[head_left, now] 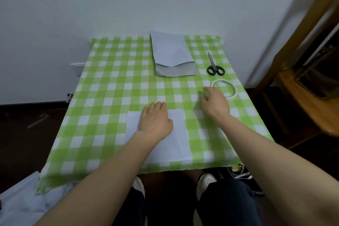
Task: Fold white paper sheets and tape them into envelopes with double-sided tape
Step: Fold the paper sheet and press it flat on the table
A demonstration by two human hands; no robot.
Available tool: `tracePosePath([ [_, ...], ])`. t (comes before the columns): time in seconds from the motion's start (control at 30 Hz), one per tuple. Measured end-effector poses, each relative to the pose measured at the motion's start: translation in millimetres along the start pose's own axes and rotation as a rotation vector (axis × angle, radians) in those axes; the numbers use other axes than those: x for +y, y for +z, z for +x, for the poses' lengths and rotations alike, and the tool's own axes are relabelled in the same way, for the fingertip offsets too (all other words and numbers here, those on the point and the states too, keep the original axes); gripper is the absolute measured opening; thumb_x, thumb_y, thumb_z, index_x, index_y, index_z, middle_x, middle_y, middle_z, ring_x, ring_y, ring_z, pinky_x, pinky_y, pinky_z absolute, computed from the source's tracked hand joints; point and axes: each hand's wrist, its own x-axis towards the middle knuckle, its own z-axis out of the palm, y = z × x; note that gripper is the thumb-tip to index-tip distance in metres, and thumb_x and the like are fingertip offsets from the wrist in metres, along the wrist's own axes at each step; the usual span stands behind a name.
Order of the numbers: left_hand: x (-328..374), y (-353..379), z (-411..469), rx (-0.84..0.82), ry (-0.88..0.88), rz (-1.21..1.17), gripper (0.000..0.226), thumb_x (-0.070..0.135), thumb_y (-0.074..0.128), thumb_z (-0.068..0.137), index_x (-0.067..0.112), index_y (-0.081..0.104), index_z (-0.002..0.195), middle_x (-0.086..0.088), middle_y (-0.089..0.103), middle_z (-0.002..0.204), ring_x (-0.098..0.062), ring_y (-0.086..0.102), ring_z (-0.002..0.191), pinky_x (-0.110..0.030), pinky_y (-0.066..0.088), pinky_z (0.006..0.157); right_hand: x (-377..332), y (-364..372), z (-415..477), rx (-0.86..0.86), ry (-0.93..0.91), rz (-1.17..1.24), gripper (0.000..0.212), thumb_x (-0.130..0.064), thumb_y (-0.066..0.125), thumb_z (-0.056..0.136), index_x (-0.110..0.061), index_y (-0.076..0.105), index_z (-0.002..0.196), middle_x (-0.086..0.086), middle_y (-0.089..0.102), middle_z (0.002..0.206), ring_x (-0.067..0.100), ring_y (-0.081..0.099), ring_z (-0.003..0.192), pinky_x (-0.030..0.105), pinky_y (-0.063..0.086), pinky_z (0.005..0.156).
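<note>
White paper sheet near centre of table, left hand flat on it, fingers straight, right hand just right of sheet, fingers loose and empty, beside tape roll

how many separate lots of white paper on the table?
2: one sheet at the near edge under the left hand; one stack at the far edge, its sheet count hidden.

no text, label, brand, number or sign can be read anywhere in view.
</note>
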Motion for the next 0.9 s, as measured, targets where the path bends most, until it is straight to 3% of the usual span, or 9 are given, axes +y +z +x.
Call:
tracePosePath([
  [0.13, -10, -7, 0, 0.04, 0.03, -0.007, 0.049, 0.021, 0.045, 0.089, 0.009, 0.042, 0.136, -0.008, 0.041, 0.14, -0.027, 0.038, 0.128, -0.034, 0.027, 0.106, -16, 7, -13, -0.141, -0.107, 0.121, 0.027, -0.023, 0.054, 0.09, -0.015, 0.068, 0.112, 0.002, 0.067, 0.115, 0.021, 0.062, 0.103, 0.03, 0.048, 0.086],
  [0.3, -14, -9, 3, 0.059, 0.046, 0.004, 0.049, 0.025, 0.051, 0.088, 0.017, 0.045, 0.136, -0.006, 0.046, 0.133, -0.027, 0.042, 0.121, -0.032, 0.032, 0.099, -27, 14, -18, -0.359, -0.212, -0.007, 0.05, -0.029, 0.068, 0.083, -0.016, 0.056, 0.129, 0.004, 0.051, 0.122, 0.021, 0.054, 0.11, 0.031, 0.044, 0.095],
  [0.37, -15, -8, 3, 0.08, 0.056, -0.001, 0.051, 0.025, 0.051, 0.088, 0.019, 0.043, 0.137, -0.006, 0.046, 0.133, -0.026, 0.041, 0.12, -0.031, 0.031, 0.1, -31, 16, -18, -0.355, -0.209, -0.012, 0.046, -0.025, 0.066, 0.084, -0.016, 0.056, 0.128, 0.005, 0.057, 0.118, 0.022, 0.056, 0.107, 0.031, 0.046, 0.089],
  [0.53, -19, -5, 0, 0.147, 0.061, -0.029, 0.052, 0.026, 0.054, 0.089, 0.02, 0.042, 0.139, -0.003, 0.045, 0.13, -0.024, 0.04, 0.121, -0.03, 0.032, 0.1, -33, 22, -25, -0.201, -0.199, 0.029, 0.017, -0.025, 0.061, 0.088, -0.024, 0.07, 0.102, -0.005, 0.068, 0.103, 0.017, 0.061, 0.098, 0.03, 0.049, 0.074],
  [0.7, -23, -5, -1, 0.205, 0.057, -0.073, 0.043, 0.03, 0.06, 0.087, 0.022, 0.051, 0.128, -0.001, 0.052, 0.122, -0.021, 0.047, 0.115, -0.03, 0.036, 0.096, -28, 20, -37, -0.075, -0.212, 0.003, 0.019, -0.032, 0.057, 0.09, -0.031, 0.07, 0.104, -0.009, 0.07, 0.102, 0.014, 0.061, 0.098, 0.026, 0.044, 0.068],
  [0.8, -24, -5, -4, 0.238, 0.07, -0.095, 0.026, 0.029, 0.062, 0.086, 0.023, 0.059, 0.111, 0.0, 0.058, 0.113, -0.021, 0.053, 0.107, -0.031, 0.036, 0.091, -26, 21, -41, -0.114, -0.26, 0.067, 0.035, -0.029, 0.063, 0.086, -0.029, 0.061, 0.121, -0.007, 0.063, 0.119, 0.017, 0.056, 0.108, 0.03, 0.045, 0.084],
  [0.9, -24, -3, -8, 0.27, 0.081, -0.104, 0.009, 0.025, 0.06, 0.088, 0.024, 0.063, 0.096, 0.002, 0.061, 0.103, -0.021, 0.056, 0.1, -0.031, 0.035, 0.087, -29, 21, -41, -0.209, -0.387, 0.052, 0.068, -0.026, 0.071, 0.078, -0.026, 0.043, 0.139, -0.004, 0.043, 0.144, 0.021, 0.034, 0.132, 0.034, 0.028, 0.107],
])
